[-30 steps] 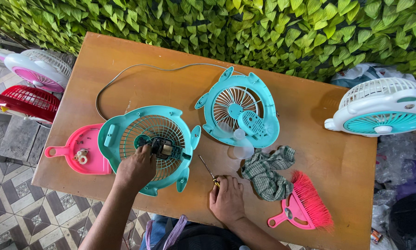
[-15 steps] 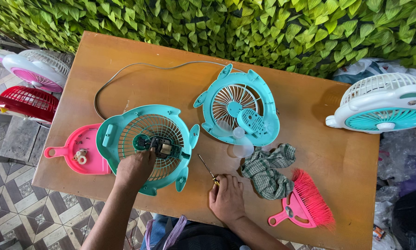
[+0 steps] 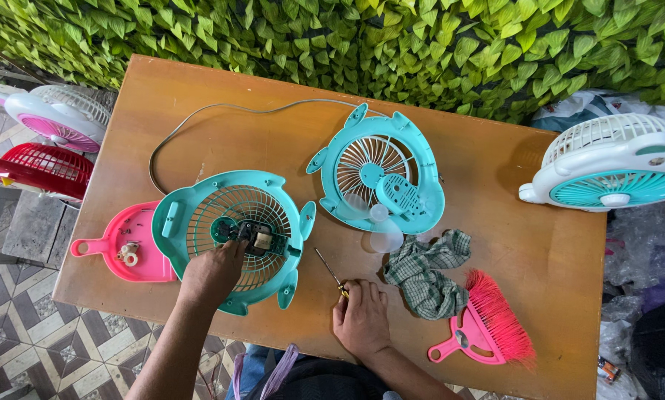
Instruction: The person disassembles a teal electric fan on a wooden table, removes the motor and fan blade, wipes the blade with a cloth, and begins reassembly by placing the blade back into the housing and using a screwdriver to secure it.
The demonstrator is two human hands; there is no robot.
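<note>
A teal fan housing half [image 3: 232, 233] with a grille lies at the front left of the wooden table [image 3: 495, 244]. My left hand [image 3: 212, 272] rests on it, fingers at the small motor [image 3: 254, 237] in its centre. My right hand [image 3: 360, 317] lies near the front edge, fingers closed on the yellow handle of a thin screwdriver [image 3: 328, 270] whose shaft points up-left along the table. The other teal housing half [image 3: 380, 178] lies further back, with a clear fan blade [image 3: 380, 226] at its lower edge.
A pink dustpan [image 3: 121, 244] holding small parts sits left of the housing. A checked cloth [image 3: 425, 270] and a pink hand brush [image 3: 488, 326] lie at the right. A grey cable [image 3: 221, 111] loops across the back. More fans stand left [image 3: 54, 118] and right [image 3: 614, 163]; a leafy hedge [image 3: 347, 37] is behind.
The view has shifted slightly. Both hands stay in nearly the same places, the left at the motor and the right on the screwdriver.
</note>
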